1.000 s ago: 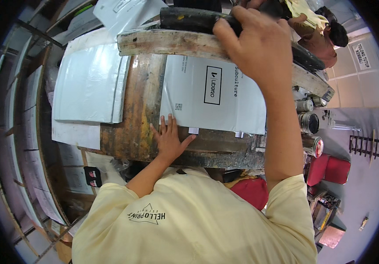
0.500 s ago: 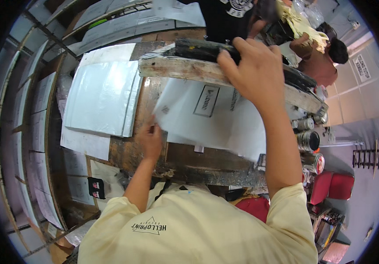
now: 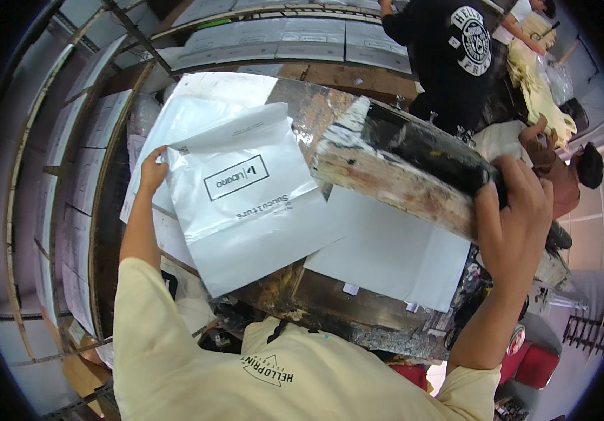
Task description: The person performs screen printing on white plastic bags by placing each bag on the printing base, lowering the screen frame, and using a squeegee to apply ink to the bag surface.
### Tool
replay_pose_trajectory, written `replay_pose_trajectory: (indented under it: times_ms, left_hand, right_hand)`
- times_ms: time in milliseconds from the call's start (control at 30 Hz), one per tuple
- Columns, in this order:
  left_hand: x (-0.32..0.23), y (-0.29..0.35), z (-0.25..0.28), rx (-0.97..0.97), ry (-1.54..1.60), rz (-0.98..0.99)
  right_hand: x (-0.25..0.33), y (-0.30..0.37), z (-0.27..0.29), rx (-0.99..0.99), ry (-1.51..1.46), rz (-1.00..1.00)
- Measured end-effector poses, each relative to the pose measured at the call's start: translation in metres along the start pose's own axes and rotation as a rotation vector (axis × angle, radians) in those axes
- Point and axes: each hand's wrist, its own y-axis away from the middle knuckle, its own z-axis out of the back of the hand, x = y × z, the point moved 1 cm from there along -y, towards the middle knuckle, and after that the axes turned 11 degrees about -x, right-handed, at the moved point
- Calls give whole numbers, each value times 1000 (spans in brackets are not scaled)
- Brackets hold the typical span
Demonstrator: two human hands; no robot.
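Observation:
My left hand (image 3: 153, 170) pinches the corner of a white plastic bag (image 3: 246, 238) with black print on its face. The bag hangs at a slant over the left side of the worktable, partly covering a stack of white bags (image 3: 193, 111). My right hand (image 3: 516, 214) grips the far right part of a wooden screen-printing frame (image 3: 393, 188), stained with black ink and tilted up off the table. Below the frame lies a plain white sheet (image 3: 393, 245), its far part hidden by the frame.
The worktable (image 3: 309, 98) is ink-stained. Shelves with white packages (image 3: 302, 38) stand behind and to the left. A person in a black shirt (image 3: 442, 56) stands beyond the table, with others farther right. A red chair (image 3: 537, 365) is at the lower right.
My left hand has carried the printed bag leftward and up, from under the frame to over the stack. The frame has shifted right and nearer in view, and the whole view has turned.

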Motion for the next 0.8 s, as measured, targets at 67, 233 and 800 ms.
replay_pose_trajectory:
  times_ms: [67,233,800]
  left_hand:
    - [43,-21,22,-73,-242,38]
    - [-59,-31,-20,-531,-560,-107]
    - [-305,379,-65,782,1294,1275]
  right_hand:
    - [-5,3,-3,-25,-55,23]
    - [-1,11,-1,-45,-47,25]
    - [11,326,-121,557,-268,-28]
